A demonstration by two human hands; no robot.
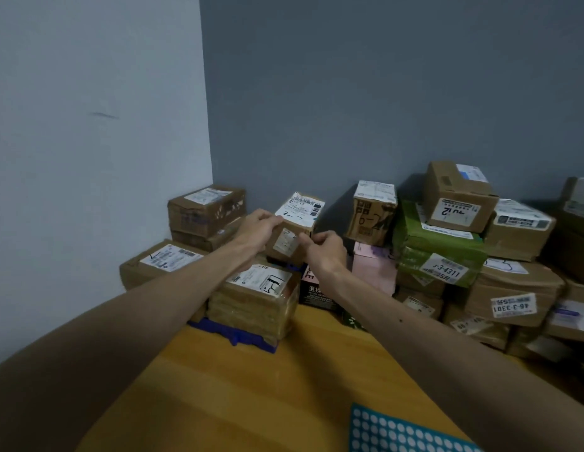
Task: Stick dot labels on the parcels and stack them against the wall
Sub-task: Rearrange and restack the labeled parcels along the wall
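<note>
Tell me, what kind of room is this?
Probably a parcel sorting room: labelled cardboard parcels pile against the grey wall, a sheet of dot stickers lies on the wooden table; left hand and right hand hold a small parcel.

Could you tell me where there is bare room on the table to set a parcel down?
Free: the wooden tabletop between the taped parcel ahead and the dot sheet near right. Crowded: the stacks along the grey wall, densest right of the small parcel in the left hand and right hand.
</note>
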